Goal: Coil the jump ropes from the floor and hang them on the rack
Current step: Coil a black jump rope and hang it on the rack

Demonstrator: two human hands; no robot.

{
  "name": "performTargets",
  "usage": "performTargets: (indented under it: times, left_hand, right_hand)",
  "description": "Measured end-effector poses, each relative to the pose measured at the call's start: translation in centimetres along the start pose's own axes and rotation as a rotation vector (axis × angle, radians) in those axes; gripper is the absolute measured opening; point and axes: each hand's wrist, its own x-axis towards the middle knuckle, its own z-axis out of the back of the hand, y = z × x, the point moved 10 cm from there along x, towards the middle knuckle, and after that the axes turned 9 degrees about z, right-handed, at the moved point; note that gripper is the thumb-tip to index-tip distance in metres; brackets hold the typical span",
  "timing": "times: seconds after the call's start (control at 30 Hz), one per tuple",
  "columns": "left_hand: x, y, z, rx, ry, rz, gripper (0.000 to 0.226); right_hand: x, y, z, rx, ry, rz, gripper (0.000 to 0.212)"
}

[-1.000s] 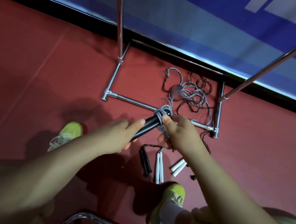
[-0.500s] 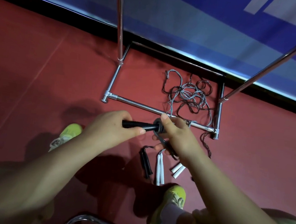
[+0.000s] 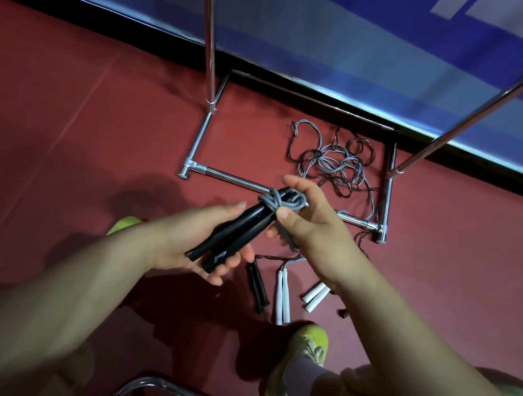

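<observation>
My left hand (image 3: 185, 241) grips a pair of black jump-rope handles (image 3: 234, 230), held side by side and pointing up to the right. A grey cord (image 3: 280, 201) is wound in several turns round their upper ends. My right hand (image 3: 309, 221) pinches that cord at the wrap, thumb below and fingers above. More grey and dark cord (image 3: 333, 163) lies tangled on the floor inside the rack's base. The chrome rack (image 3: 228, 177) stands ahead, with two uprights rising out of view.
On the red floor below my hands lie a black handle pair (image 3: 256, 288) and two white handle pairs (image 3: 283, 297) (image 3: 316, 295). My yellow-green shoes (image 3: 302, 358) stand near them. A blue wall panel (image 3: 333, 35) runs behind the rack. A curved chrome tube (image 3: 171, 392) sits at the bottom edge.
The black handles have tilted from lying level to pointing up and right, and my left hand has slid down to their lower ends. My right hand has carried the grey cord round the top.
</observation>
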Motion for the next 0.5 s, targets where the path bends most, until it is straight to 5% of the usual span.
performTargets:
  times: [0.2, 0.33, 0.5]
  left_hand:
    - [0.4, 0.5, 0.6, 0.041, -0.076, 0.022, 0.066]
    - [0.7, 0.6, 1.4, 0.079, -0.269, 0.02, 0.056]
    - [-0.7, -1.4, 3.0, 0.349, -0.578, -0.12, 0.049]
  right_hand:
    - [-0.1, -3.7, 0.3, 0.119, -0.036, -0.241, 0.067]
    - [-0.3, -3.6, 0.9, -0.086, 0.018, -0.276, 0.01]
    - [-0.1, -3.9, 1.5, -0.289, 0.003, -0.236, 0.019]
